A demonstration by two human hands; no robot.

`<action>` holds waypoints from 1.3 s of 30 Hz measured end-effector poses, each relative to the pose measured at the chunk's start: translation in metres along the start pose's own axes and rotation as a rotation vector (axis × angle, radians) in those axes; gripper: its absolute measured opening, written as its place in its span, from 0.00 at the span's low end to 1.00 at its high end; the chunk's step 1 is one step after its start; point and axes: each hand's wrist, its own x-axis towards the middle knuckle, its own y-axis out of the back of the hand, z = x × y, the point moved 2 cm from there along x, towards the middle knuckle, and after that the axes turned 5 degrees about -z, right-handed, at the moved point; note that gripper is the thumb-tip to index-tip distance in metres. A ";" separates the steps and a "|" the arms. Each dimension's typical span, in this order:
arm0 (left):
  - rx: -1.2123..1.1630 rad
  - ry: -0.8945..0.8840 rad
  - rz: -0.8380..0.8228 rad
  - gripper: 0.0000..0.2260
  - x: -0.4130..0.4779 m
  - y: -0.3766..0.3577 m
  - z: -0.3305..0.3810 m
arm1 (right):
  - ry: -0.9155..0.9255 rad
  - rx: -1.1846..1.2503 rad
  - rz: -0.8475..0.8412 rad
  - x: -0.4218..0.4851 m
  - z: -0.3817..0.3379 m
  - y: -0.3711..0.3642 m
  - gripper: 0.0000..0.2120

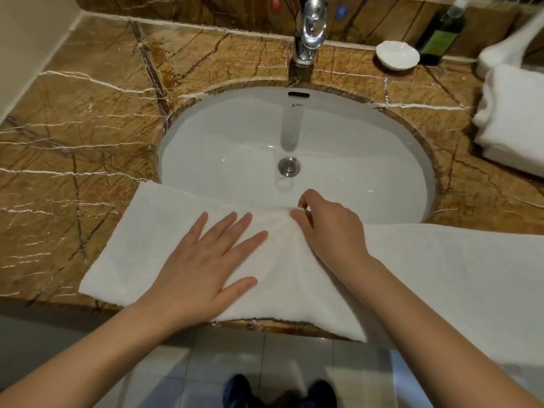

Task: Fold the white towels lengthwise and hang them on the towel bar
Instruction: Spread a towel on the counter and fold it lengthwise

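Observation:
A long white towel (141,248) lies across the front of the brown marble counter (88,119), its far edge sagging over the sink's near rim. My left hand (206,260) rests flat on the towel with fingers spread. Just to its right, my right hand (326,228) pinches the towel's far edge between thumb and fingers where the cloth bunches into creases. The towel's right part hangs off the counter front. More folded white towels (512,119) are stacked at the right edge. No towel bar is in view.
The white oval sink (294,136) with a metal drain fills the middle. Behind it stand a chrome tap (309,30), a white soap dish (397,54) and a dark green bottle (441,33). Tiled floor and dark shoes (238,390) show below the counter edge.

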 end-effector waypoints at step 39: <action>-0.612 0.200 -0.014 0.05 0.043 0.029 -0.092 | 0.053 0.258 -0.439 0.019 -0.040 -0.012 0.08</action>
